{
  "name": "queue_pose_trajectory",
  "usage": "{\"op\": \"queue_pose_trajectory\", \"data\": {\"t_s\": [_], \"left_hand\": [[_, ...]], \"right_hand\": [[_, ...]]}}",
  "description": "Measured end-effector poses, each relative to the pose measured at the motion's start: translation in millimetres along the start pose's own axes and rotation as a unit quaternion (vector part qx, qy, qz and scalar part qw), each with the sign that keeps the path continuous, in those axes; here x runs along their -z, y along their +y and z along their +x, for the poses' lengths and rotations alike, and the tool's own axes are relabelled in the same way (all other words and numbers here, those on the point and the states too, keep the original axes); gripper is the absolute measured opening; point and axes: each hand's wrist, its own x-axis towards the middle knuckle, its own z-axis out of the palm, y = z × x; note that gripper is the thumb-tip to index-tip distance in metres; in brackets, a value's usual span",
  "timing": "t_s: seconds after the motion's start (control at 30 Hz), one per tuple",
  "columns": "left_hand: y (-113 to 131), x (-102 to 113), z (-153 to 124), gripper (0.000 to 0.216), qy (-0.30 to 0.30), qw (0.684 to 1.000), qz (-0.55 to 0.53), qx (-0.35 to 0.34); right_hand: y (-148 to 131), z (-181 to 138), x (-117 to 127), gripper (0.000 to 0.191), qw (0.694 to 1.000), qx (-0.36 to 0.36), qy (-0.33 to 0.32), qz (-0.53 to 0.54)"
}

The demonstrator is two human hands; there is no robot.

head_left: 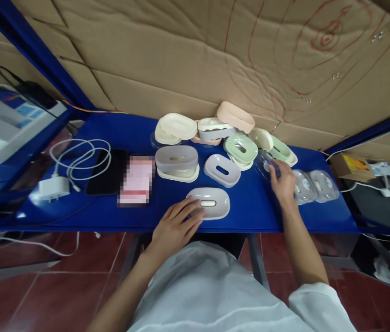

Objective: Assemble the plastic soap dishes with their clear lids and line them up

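My left hand point(176, 226) lies with its fingers stretched out on the left end of a grey oval soap-dish tray point(210, 203) near the front edge of the blue table point(250, 207). My right hand point(284, 182) is closed around a clear plastic oval lid point(264, 164) further right. Just right of that hand lie two more clear lids point(314, 185). Behind both hands sits a cluster of several oval soap dishes in grey, cream, green and pink point(215, 138).
On the table's left lie a black phone point(107, 171), a white charger with coiled cable point(65, 170) and a blurred pink card point(137, 180). Cardboard sheets point(215, 55) form the back wall. Boxes stand at far left point(4, 124), clutter at far right point(381, 177).
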Motion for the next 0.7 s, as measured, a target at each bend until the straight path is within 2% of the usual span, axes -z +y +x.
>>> {"op": "queue_pose_trajectory", "data": {"t_s": [0.1, 0.3, 0.4, 0.5, 0.6, 0.7], "left_hand": [[0, 0, 0, 0.026, 0.006, 1.0, 0.002, -0.001], [1, -1, 0, 0.027, 0.006, 1.0, -0.009, 0.007], [0, 0, 0, 0.027, 0.008, 1.0, -0.026, 0.006], [-1, 2, -1, 0.029, 0.009, 0.998, -0.063, 0.013], [-2, 3, -2, 0.044, 0.019, 0.992, -0.102, 0.068], [-4, 3, -1, 0.06, 0.034, 0.979, -0.157, 0.125]], "right_hand": [[-1, -4, 3, 0.055, 1.0, -0.012, 0.023, 0.013], [2, -3, -5, 0.063, 0.999, -0.018, -0.046, 0.017], [-7, -5, 6, 0.058, 0.999, -0.016, -0.021, 0.024], [-31, -25, 28, 0.049, 1.0, 0.014, 0.013, -0.003], [-67, -62, 46, 0.042, 0.998, 0.053, 0.029, 0.024], [-107, -99, 44, 0.053, 0.984, 0.137, -0.01, 0.114]]}}
